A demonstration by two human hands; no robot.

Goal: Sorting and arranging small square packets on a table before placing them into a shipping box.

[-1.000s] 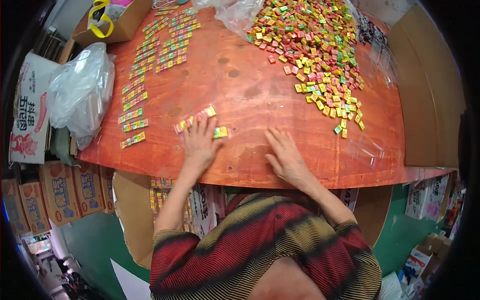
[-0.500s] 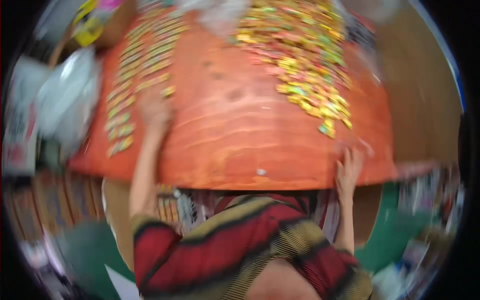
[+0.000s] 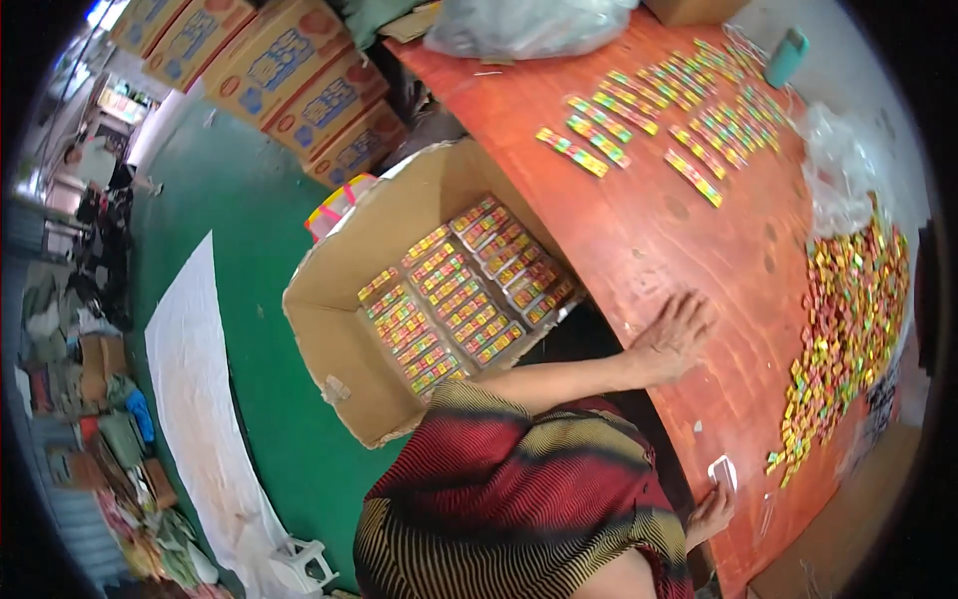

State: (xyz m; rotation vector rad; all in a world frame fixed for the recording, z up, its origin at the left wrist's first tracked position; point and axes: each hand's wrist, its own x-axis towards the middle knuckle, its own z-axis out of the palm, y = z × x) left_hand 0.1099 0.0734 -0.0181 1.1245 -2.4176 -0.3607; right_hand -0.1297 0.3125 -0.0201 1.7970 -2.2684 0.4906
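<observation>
My left hand (image 3: 674, 337) lies flat on the orange-red table (image 3: 619, 262) with its fingers spread and nothing in it. At the table's near edge, my right hand (image 3: 711, 517) grips a small white-rimmed rectangular tray (image 3: 724, 471) between thumb and fingers. To the right of it spreads a heap of small wrapped pieces (image 3: 843, 329) in yellow, red and green. Farther off on the table, the same kind of pieces lie in short rows (image 3: 694, 178), end to end.
Left of the table stands an open cardboard box (image 3: 334, 334) holding trays filled with colourful pieces (image 3: 464, 299). Stacked cartons (image 3: 289, 75), a clear plastic bag (image 3: 529, 25), a crumpled bag (image 3: 836, 165) and a teal bottle (image 3: 787, 58) are farther away. A white stool (image 3: 302, 565) and sheet (image 3: 205, 399) are on the green floor.
My view has swung left, bringing the open box and floor into sight. My left hand has come away from the rows. A small tray now shows in my right hand.
</observation>
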